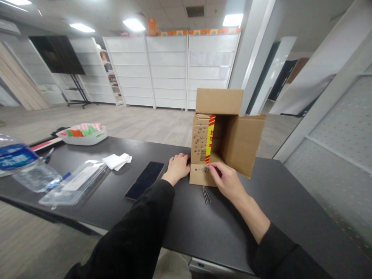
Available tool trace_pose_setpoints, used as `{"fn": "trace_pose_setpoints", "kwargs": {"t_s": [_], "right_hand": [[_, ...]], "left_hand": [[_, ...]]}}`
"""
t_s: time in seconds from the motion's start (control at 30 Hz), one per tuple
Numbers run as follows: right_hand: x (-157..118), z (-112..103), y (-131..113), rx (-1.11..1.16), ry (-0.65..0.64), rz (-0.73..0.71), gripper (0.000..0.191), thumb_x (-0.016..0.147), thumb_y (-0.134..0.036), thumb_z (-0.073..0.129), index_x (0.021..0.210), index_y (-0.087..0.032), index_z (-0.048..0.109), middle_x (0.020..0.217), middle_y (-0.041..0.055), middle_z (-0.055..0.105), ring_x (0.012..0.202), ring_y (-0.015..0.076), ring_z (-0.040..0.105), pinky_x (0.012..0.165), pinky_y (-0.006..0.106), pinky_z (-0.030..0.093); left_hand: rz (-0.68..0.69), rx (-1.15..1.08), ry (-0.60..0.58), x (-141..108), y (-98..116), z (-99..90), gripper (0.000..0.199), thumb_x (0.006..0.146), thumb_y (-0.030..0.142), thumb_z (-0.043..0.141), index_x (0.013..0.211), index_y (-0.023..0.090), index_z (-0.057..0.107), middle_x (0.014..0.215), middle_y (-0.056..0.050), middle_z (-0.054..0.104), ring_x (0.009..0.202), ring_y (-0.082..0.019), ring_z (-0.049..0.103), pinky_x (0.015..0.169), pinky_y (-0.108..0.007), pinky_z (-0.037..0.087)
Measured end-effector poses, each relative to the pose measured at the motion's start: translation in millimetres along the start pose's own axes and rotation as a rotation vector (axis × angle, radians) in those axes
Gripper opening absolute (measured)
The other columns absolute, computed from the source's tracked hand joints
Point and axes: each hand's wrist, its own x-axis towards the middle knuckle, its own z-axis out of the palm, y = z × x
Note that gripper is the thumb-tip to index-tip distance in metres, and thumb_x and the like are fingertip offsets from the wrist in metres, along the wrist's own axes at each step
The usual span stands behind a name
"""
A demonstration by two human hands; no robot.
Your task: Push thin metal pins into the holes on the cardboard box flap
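Note:
A cardboard box (200, 135) stands on the dark table with its opening facing me and its flaps spread. Grey nail heads dot its left front flap, and a short row of them crosses the lower flap (200, 178). My right hand (226, 180) pinches with thumb and forefinger at the top of that lower flap, by the row; whatever is between the fingertips is too small to make out. My left hand (177, 167) lies on the table against the box's left side, fingers loosely stretched. A few loose nails (206, 195) lie in front of the box.
Left of my left hand lies a black phone (145, 180). Farther left are folded white tissues (117, 161), a clear plastic case (75, 184), a water bottle (27, 164) and a white basket (83, 137) with colourful contents. A grey partition (343, 147) rises at the right.

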Motion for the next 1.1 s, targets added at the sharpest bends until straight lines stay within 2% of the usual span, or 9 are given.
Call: {"fn": "trace_pose_setpoints", "kwargs": {"t_s": [0.37,0.7,1.1], "right_hand": [[0.6,3.0,6.2,-0.021,-0.023,0.029,0.022,0.095,-0.028,0.048,0.098,-0.018,0.068,0.097,0.009,0.072,0.091,0.0215,0.067,0.084,0.036,0.051],[0.9,2.0,4.8,-0.099,-0.064,0.043,0.02,0.094,-0.024,0.049,0.099,-0.018,0.067,0.093,0.007,0.068,0.081,0.0192,0.062,0.075,0.032,0.049],[0.9,2.9,5.0,-0.137,-0.061,0.045,0.017,0.092,-0.023,0.05,0.095,-0.02,0.066,0.091,0.0059,0.066,0.084,0.0197,0.063,0.077,0.033,0.049]], "left_hand": [[0.004,0.013,0.005,0.2,0.0,0.5,0.032,0.095,0.036,0.042,0.113,0.022,0.063,0.119,-0.011,0.063,0.11,-0.027,0.06,0.096,-0.042,0.045],[0.001,0.005,0.003,0.3,0.6,-0.7,0.033,0.094,0.035,0.043,0.116,0.022,0.063,0.12,-0.01,0.063,0.112,-0.027,0.059,0.097,-0.042,0.044],[-0.002,0.021,-0.002,-0.6,1.6,-2.0,0.032,0.094,0.035,0.043,0.114,0.021,0.064,0.12,-0.01,0.064,0.11,-0.027,0.06,0.095,-0.04,0.045]]}}
